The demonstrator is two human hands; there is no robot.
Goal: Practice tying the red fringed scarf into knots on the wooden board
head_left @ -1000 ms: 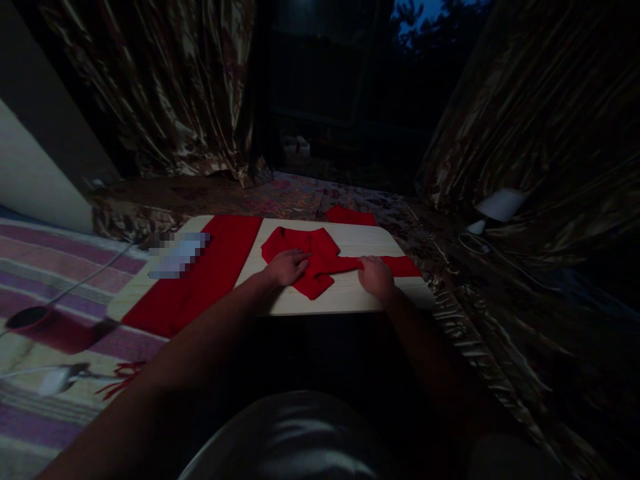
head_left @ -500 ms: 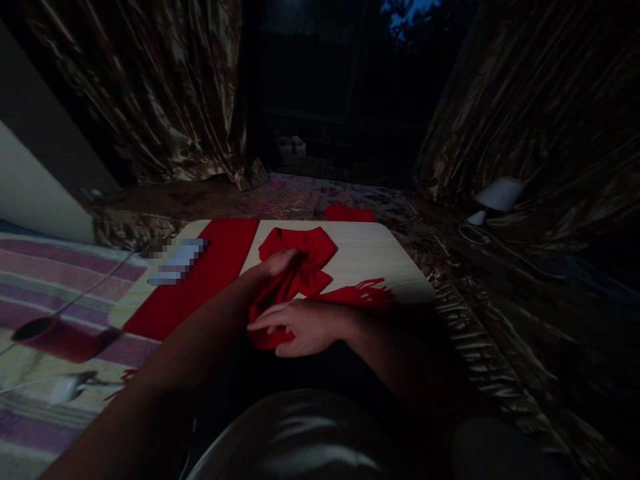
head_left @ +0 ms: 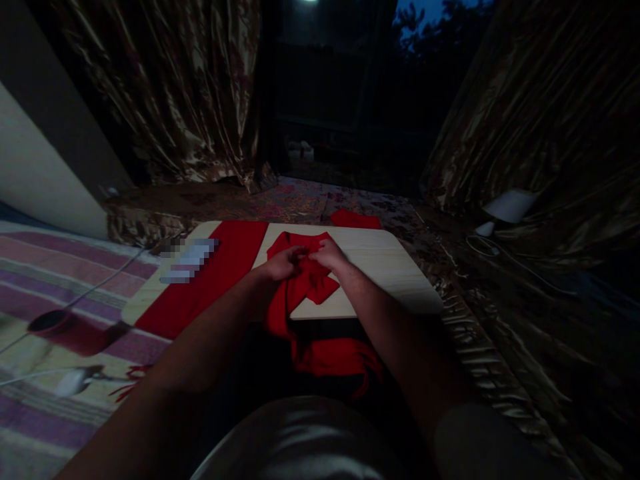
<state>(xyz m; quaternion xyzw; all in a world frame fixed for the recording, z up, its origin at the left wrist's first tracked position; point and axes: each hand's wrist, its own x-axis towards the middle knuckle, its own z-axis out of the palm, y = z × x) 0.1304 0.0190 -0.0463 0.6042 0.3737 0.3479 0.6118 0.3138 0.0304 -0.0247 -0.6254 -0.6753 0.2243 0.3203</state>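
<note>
A red fringed scarf (head_left: 313, 283) lies bunched and folded on a small light wood table (head_left: 390, 267). One fringed end of it hangs over the near edge towards my lap. My left hand (head_left: 287, 262) grips the bunched part from the left, fingers pointing inward. Opposite it, my right hand (head_left: 327, 255) has its fingers bent onto the same bunch, almost meeting the left fingertips. The exact grip of the fingers is dim. Flat across the table's left side runs a red cloth strip (head_left: 210, 280); whether it joins the scarf I cannot tell.
A blurred-out pale object (head_left: 187, 260) rests at the table's left. On the striped cover (head_left: 30, 267) are a dark red cup-like object (head_left: 73, 331) and a white plug-like piece (head_left: 73, 382) with cable. A white lamp (head_left: 510, 205) stands right; red cloth (head_left: 355, 219) shows beyond the table.
My right hand has moved from the near edge up to the bunched scarf beside my left hand. The fringed end has dropped off the table towards my lap. The view has shifted slightly.
</note>
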